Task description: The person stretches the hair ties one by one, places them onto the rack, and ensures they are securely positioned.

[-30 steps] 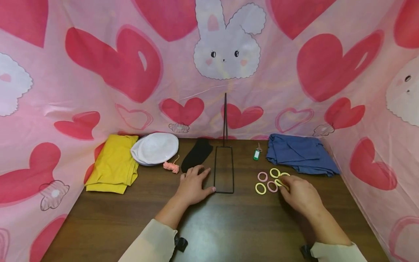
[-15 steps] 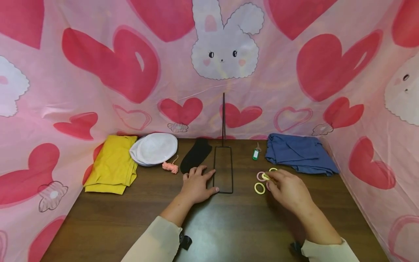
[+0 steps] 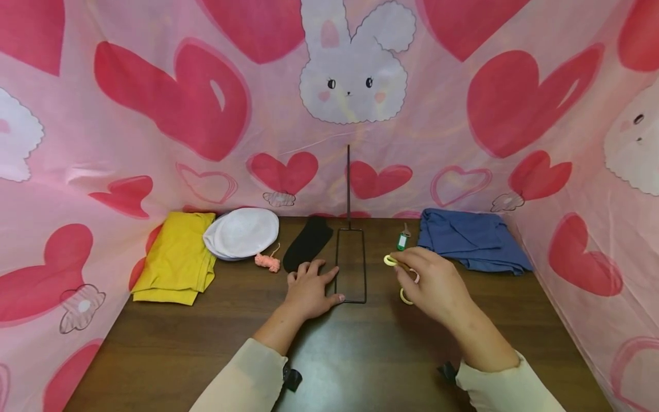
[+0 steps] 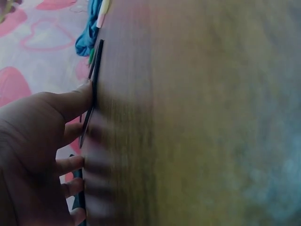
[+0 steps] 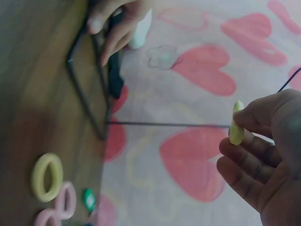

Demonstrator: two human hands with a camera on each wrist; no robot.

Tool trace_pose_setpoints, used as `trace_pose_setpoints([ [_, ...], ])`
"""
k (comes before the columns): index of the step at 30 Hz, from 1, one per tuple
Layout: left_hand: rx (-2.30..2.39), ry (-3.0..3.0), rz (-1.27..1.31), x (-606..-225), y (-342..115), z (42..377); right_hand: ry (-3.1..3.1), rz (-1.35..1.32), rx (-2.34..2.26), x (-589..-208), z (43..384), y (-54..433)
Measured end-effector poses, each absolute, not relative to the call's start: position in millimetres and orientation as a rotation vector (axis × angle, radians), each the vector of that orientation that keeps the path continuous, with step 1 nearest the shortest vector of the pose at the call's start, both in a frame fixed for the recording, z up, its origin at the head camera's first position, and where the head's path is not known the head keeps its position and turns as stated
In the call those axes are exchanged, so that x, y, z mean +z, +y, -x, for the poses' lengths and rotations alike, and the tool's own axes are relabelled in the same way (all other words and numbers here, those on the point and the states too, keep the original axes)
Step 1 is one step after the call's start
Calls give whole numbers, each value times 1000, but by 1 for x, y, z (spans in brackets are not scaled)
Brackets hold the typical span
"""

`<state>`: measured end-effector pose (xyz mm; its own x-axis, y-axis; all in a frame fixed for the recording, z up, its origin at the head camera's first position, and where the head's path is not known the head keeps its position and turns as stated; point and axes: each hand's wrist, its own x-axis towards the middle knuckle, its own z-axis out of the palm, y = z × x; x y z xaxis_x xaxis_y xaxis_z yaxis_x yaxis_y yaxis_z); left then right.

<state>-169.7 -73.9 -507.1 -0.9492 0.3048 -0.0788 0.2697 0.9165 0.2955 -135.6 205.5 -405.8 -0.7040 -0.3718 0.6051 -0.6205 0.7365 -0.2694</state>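
Note:
My right hand (image 3: 436,284) pinches a yellow ring (image 5: 236,134) between thumb and fingertips, raised above the table to the right of a black wire stand (image 3: 365,266). The stand has a flat rectangular base and a thin upright post at its back. My left hand (image 3: 308,293) rests at the base's left side, thumb at the near corner and index finger on the left bar, fingers spread. Below the right hand, a yellow ring (image 5: 36,179) and pink rings lie on the table, partly hidden by that hand in the head view.
A black sock (image 3: 309,243), a coral yarn bundle (image 3: 267,262), a white round cap (image 3: 244,232) and folded yellow cloth (image 3: 177,257) lie left. A key with a green tag (image 3: 403,240) and folded blue cloth (image 3: 471,240) are at the back right. Patterned pink fabric surrounds the table.
My right hand has lifted the yellow ring from the group and carried it left and up toward the stand. My left hand has barely moved at the base.

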Motion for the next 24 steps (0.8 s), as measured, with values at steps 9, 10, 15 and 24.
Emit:
trace_pose_setpoints([
  [9, 387, 2952, -405, -506, -71, 171, -2222, -891, 736, -369, 142, 177],
  [10, 384, 2953, -404, -506, -71, 171, -2203, -902, 745, -365, 142, 174],
  [15, 379, 2948, -391, -502, -70, 171, -2112, -930, 766, -347, 143, 163],
  [24, 391, 2945, -388, -499, -70, 169, -2035, -932, 748, -321, 139, 151],
])
